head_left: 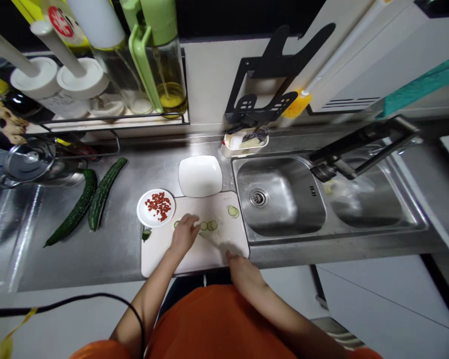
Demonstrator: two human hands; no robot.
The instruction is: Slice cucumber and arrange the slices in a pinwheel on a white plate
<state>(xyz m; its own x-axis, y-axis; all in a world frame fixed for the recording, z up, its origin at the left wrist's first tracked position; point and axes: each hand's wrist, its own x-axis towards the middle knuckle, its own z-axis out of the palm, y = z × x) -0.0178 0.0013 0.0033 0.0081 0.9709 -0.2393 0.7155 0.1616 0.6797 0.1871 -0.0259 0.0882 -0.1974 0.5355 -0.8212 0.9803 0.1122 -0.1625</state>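
My right hand [243, 271] is closed round the handle of a kitchen knife [215, 244], whose blade lies low over the white cutting board [157, 259] and points left. Near the blade tip my left hand [185, 233] has its fingers bent and drawn together; what they hold, if anything, is too small to make out. Just right of those fingertips lies a short row of cucumber slices [208, 226]. More thin slices [232, 211] rest at the board's right side. A dark green cucumber end [145, 235] sits at its left edge.
Behind the board are a white plate [200, 175] and a small dish [144, 212] of chopped red bits. Two whole cucumbers [75, 212] lie left. A double steel sink [280, 194] with a black faucet [359, 144] is right; a condiment rack [153, 117] stands back left.
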